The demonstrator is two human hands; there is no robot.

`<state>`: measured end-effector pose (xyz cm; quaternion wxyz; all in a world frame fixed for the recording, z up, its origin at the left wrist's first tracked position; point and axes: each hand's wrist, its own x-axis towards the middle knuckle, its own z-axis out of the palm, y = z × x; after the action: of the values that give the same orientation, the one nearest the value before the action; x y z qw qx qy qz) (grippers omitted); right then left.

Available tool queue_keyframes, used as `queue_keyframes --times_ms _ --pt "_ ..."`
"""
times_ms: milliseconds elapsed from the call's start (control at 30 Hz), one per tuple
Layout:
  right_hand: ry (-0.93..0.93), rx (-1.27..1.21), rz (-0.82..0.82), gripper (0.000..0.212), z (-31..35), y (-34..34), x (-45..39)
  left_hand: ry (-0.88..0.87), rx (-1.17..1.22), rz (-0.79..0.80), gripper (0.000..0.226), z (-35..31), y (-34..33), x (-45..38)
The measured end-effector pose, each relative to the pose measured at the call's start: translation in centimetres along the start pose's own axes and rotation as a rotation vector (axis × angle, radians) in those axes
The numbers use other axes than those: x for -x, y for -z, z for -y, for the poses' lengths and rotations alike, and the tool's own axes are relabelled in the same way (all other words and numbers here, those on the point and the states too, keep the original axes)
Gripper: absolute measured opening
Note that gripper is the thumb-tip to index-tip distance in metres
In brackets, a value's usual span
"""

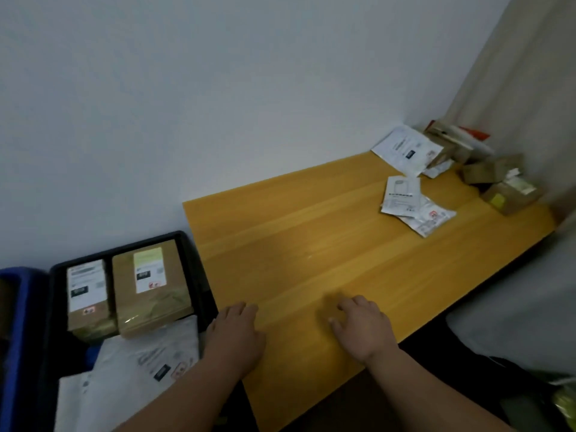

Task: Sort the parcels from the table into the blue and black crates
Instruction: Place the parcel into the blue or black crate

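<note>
left hand (235, 333) flat, empty | right hand (363, 327) flat, empty | box labels (149, 269) unreadable

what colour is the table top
Yellow-orange wood grain table top, seen in the head view.

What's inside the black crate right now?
The black crate holds two brown boxes side by side and white mailers in front. Anything beneath them is covered.

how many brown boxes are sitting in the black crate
2: a left box and a right box stand side by side at the far end of the black crate. White mailers could hide more.
</note>
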<state>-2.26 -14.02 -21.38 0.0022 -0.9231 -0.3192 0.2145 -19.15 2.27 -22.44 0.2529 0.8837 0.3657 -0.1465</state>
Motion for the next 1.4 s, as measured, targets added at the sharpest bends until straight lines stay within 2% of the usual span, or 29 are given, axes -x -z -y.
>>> queue_keyframes --times_ms 200,333,700,1033,1167,1267,1400 --pt "-0.118 -0.087 -0.007 0.046 -5.7 2.2 -3.9 -0.075 -0.012 0.062 0.059 -6.1 1.5 -6.1" --pt "-0.14 -0.11 -0.012 0.047 -10.4 4.2 -7.2 -0.08 -0.032 0.028 0.06 -10.8 1.5 -9.7" --pt "0.045 -0.02 -0.003 0.041 -22.0 11.5 -18.8 0.055 0.029 -0.042 0.062 -26.1 -1.0 -15.4" --pt "0.126 0.021 -0.07 0.041 -23.2 13.9 -25.1 0.077 0.01 -0.067 0.063 -29.8 0.5 -21.6" --pt "0.103 0.029 -0.084 0.053 -24.6 14.4 -28.1 0.089 0.02 -0.049 0.064 -30.9 0.1 -24.2" --pt "0.126 0.065 -0.026 0.071 -25.6 14.8 -30.4 0.131 0.03 0.004 0.065 -31.9 -0.1 -25.8" --pt "0.211 0.158 0.075 0.091 -26.8 15.1 -34.5 0.202 0.072 -0.014 0.065 -34.4 -0.2 -28.5"
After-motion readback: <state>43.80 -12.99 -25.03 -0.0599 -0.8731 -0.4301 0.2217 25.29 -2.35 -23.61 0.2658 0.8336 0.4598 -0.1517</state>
